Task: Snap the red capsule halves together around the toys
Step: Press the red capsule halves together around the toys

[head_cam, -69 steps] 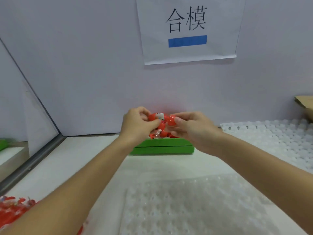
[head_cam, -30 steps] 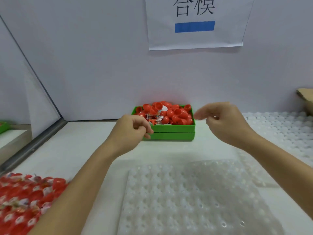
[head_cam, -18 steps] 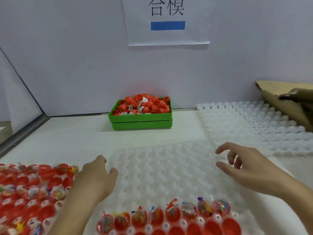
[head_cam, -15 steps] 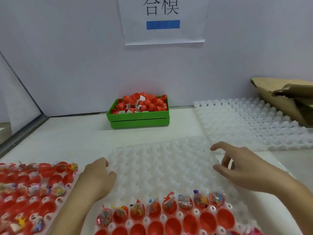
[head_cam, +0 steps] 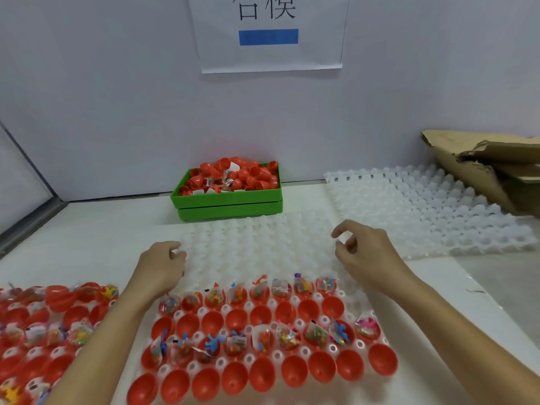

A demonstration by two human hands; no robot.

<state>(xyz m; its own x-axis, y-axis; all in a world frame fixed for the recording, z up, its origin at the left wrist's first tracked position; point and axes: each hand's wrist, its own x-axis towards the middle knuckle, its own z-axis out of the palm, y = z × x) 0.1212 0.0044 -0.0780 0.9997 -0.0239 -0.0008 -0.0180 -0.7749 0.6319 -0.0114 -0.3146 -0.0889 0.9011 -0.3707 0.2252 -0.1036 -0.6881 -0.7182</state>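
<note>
Both hands hang over a translucent white dimpled plastic tray (head_cam: 257, 249) that lies on the white counter (head_cam: 96, 229). The left hand (head_cam: 162, 266) sits at the tray's left edge with its fingers curled under, touching or almost touching the plastic; whether it grasps the edge cannot be told. The right hand (head_cam: 366, 251) hovers at the tray's right side, its fingers loosely bent with thumb and forefinger apart, holding nothing. The near part of this tray carries rows of open red plastic capsule halves (head_cam: 263, 372): empty cups in some rows, and in the others cups each holding small bagged colourful toys (head_cam: 263, 290). To the left, a second tray of red halves and bagged toys (head_cam: 35, 331) lies partly under the left forearm. At the back, against the pale wall, a green plastic bin (head_cam: 229, 204) is heaped with loose red capsule pieces (head_cam: 233, 175). A stack of empty white dimpled trays (head_cam: 423, 209) lies to the right, with torn brown cardboard (head_cam: 491, 168) beyond it. A white paper sign with black characters and a blue bar (head_cam: 270, 33) hangs on the wall.
</note>
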